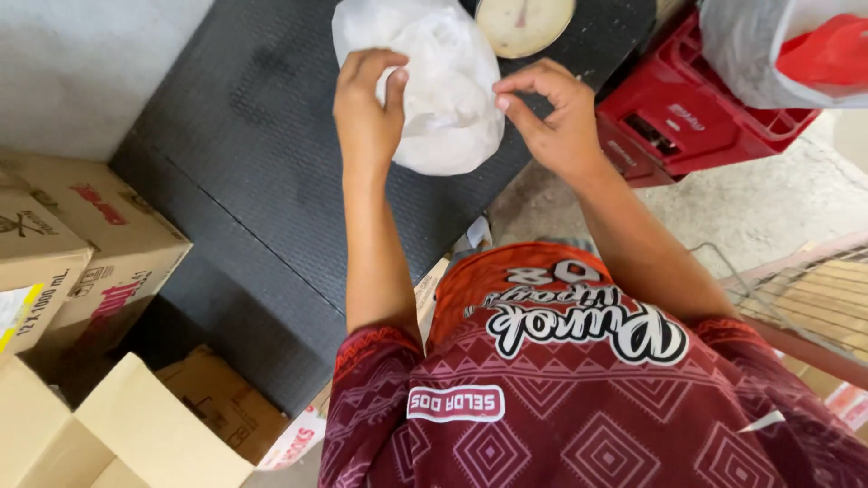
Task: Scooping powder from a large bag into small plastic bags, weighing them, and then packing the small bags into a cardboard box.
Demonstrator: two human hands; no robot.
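One white plastic bag (443,90) sits on the dark textured tabletop (262,181), bulging and full, though what fills it does not show through the cloudy film. Both hands work at its top. The left hand (366,108) rests against the bag's left side, thumb and fingers curled together and pinching the plastic. The right hand (551,117) hovers at the bag's right edge with thumb and forefinger pressed together on what looks like a thin fold of the film; the pinch is too small to be sure it holds plastic. The two hands stand apart, the bag between them.

Just behind the bag, at the top edge of the view, lies one round dial (524,23) with a pale face, only partly seen.

To the right of the tabletop stands one red plastic crate (687,117); its inside is hidden. Above it hangs one second clear bag (768,45) holding something red (827,50).

On the left, three brown cardboard boxes (99,235) show printed sides and are closed, stacked close against the tabletop's edge. Below them one more carton (136,425) stands open with its flaps up, its inside not visible. At the right edge one wire rack (805,289) lies over pale slats. The person wears one maroon patterned shirt (579,398).
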